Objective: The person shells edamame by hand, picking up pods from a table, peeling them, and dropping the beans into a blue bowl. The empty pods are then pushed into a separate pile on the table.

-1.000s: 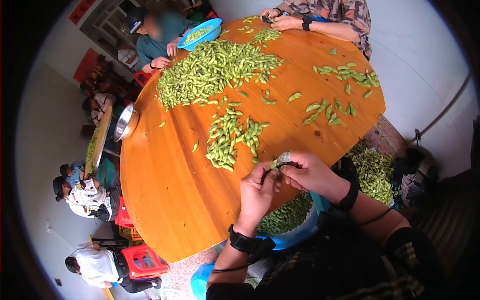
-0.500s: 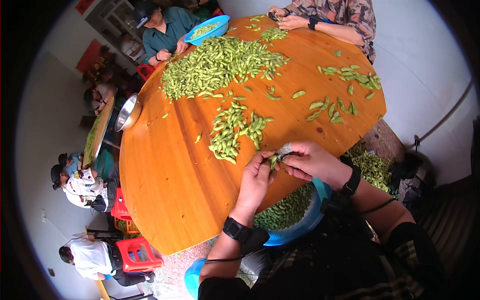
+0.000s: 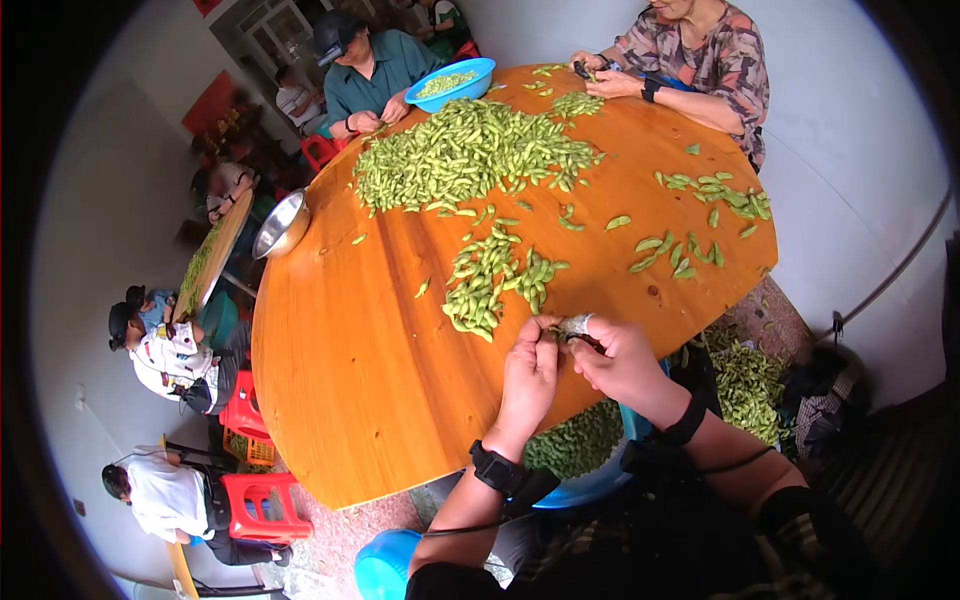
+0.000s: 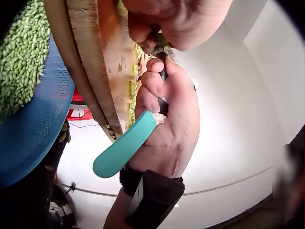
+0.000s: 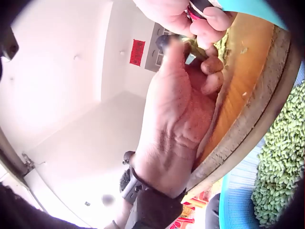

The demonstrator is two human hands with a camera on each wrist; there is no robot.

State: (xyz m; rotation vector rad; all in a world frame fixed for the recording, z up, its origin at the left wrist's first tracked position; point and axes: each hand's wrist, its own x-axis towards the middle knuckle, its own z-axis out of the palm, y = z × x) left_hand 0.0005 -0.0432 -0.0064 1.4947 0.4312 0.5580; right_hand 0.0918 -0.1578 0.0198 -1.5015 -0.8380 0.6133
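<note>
Over the near edge of the wooden table (image 3: 350, 400), my two hands meet at the fingertips. A green soybean pod (image 5: 193, 47) is pinched between the thumb and fingers of my left hand (image 3: 528, 378), mostly hidden in the head view. My right hand (image 3: 628, 368) grips a tool with a teal handle (image 4: 128, 145), which sticks out below the palm in the left wrist view; its working end is hidden by the fingers. A grey wrap (image 3: 575, 324) covers a fingertip of the right hand. Just beyond the hands lies a small heap of pods (image 3: 480, 290).
A large pod pile (image 3: 460, 160) fills the table's far side, beside a blue bowl (image 3: 470, 95). A steel bowl (image 3: 283, 225) stands at the left edge. Below the near edge, a blue basket (image 4: 52, 129) holds shelled beans. Two people work across the table.
The head view has shifted, so the table sits a little further right and lower. My hands stay together at the table edge, and the pod between them shows less than before.
</note>
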